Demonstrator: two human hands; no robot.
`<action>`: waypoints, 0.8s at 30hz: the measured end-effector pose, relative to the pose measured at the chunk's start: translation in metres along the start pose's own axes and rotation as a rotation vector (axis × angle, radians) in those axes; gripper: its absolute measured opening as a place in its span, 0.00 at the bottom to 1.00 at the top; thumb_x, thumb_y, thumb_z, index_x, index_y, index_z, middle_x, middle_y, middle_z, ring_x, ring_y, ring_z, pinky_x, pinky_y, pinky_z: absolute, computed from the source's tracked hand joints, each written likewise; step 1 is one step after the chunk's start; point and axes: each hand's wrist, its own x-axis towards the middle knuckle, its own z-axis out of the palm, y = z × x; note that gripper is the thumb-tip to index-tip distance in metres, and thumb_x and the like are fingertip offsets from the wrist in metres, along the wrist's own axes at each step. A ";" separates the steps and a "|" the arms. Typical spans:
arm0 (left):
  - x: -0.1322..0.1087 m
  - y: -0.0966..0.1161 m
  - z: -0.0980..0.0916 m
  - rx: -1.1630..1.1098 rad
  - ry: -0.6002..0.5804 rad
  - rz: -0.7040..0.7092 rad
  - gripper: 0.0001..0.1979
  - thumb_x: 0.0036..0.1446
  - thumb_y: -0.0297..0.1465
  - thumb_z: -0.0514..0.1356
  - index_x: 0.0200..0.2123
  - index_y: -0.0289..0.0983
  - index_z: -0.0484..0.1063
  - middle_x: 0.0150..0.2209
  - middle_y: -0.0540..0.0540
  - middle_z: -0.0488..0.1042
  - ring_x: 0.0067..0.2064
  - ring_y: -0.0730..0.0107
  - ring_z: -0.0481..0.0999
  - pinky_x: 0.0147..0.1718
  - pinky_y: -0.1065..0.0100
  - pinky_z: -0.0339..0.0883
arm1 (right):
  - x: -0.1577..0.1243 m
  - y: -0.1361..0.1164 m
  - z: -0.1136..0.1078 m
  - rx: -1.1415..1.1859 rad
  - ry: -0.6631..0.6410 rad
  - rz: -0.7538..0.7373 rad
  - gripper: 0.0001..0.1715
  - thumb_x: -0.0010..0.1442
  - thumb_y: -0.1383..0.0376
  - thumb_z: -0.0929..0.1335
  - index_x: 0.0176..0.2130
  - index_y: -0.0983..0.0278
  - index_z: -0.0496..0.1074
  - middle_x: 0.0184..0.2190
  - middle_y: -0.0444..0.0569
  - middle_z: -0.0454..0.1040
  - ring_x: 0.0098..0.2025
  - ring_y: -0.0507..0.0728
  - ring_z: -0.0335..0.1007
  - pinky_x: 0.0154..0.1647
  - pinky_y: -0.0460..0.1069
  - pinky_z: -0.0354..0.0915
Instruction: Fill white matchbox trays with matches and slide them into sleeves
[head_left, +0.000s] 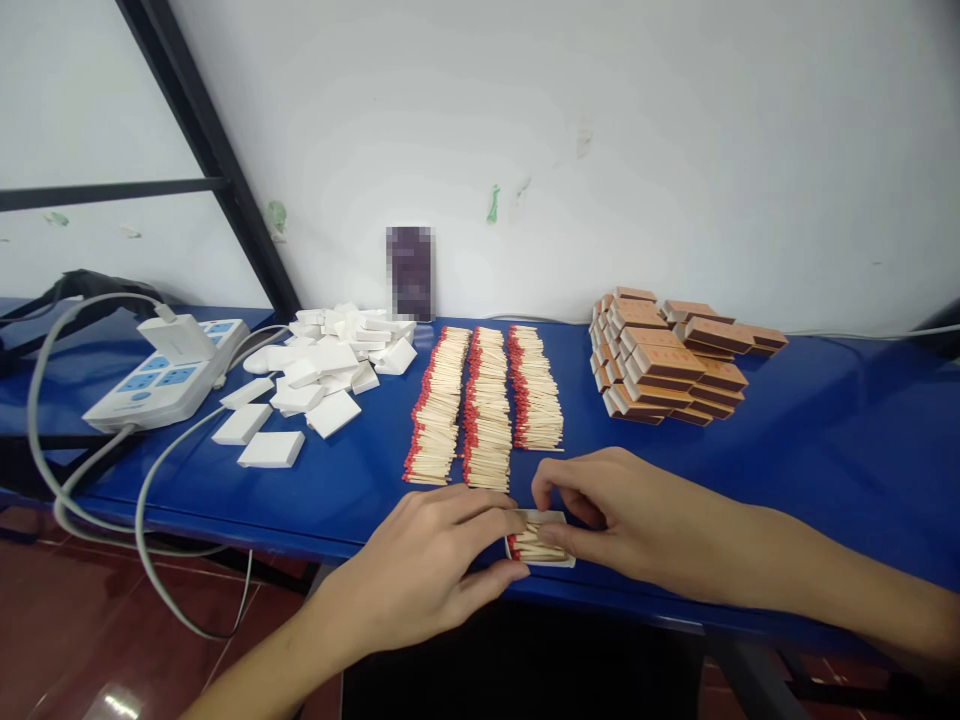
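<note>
A small white matchbox tray (551, 560) lies at the front edge of the blue table, filled with red-tipped matches (531, 545). My left hand (431, 560) is closed around the tray's left end, fingers along the far side and thumb at the near side. From the right, my right hand (611, 510) reaches over the tray with curled fingers. Its thumb rests on the matches inside, and the index fingertip is by the far rim. Just beyond the hands, loose matches lie in three long rows: a left row (439, 400), a middle row (487, 405) and a right row (536, 390).
White empty trays (330, 360) are heaped on the left of the blue table (847, 430). Brown matchbox sleeves (660, 355) are stacked at the right. A power strip (169, 375) with cables sits far left. A blurred dark rectangle (412, 273) leans against the wall.
</note>
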 end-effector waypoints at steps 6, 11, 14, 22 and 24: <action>-0.002 -0.001 0.000 0.037 -0.003 0.001 0.11 0.71 0.36 0.55 0.52 0.43 0.71 0.53 0.47 0.75 0.50 0.60 0.78 0.47 0.59 0.73 | 0.003 0.010 0.002 0.045 0.013 -0.036 0.12 0.67 0.56 0.65 0.35 0.60 0.67 0.28 0.41 0.69 0.28 0.52 0.60 0.27 0.47 0.55; -0.001 -0.001 -0.001 0.040 0.002 0.022 0.10 0.71 0.35 0.54 0.50 0.43 0.73 0.52 0.47 0.75 0.49 0.62 0.78 0.46 0.61 0.73 | 0.001 0.008 0.001 0.046 0.016 -0.047 0.14 0.68 0.55 0.64 0.33 0.61 0.67 0.29 0.42 0.69 0.29 0.52 0.61 0.29 0.47 0.56; 0.000 -0.001 -0.002 0.047 0.000 0.020 0.11 0.71 0.35 0.54 0.51 0.43 0.74 0.52 0.46 0.75 0.48 0.62 0.78 0.46 0.61 0.73 | 0.002 0.004 0.001 0.040 0.015 -0.064 0.14 0.67 0.55 0.65 0.34 0.61 0.67 0.29 0.43 0.70 0.29 0.52 0.61 0.29 0.48 0.56; -0.002 -0.001 0.000 0.042 0.013 0.023 0.11 0.71 0.35 0.55 0.51 0.42 0.73 0.53 0.46 0.75 0.49 0.61 0.78 0.47 0.60 0.73 | 0.007 0.005 -0.001 0.073 -0.004 -0.088 0.10 0.67 0.61 0.65 0.33 0.61 0.66 0.28 0.42 0.71 0.28 0.51 0.62 0.27 0.46 0.57; -0.001 -0.001 0.000 0.041 0.014 0.018 0.11 0.71 0.35 0.55 0.52 0.43 0.72 0.53 0.46 0.75 0.49 0.60 0.78 0.47 0.60 0.73 | 0.008 0.007 -0.002 0.076 -0.002 -0.102 0.09 0.66 0.62 0.66 0.33 0.61 0.67 0.27 0.41 0.70 0.27 0.50 0.62 0.26 0.46 0.57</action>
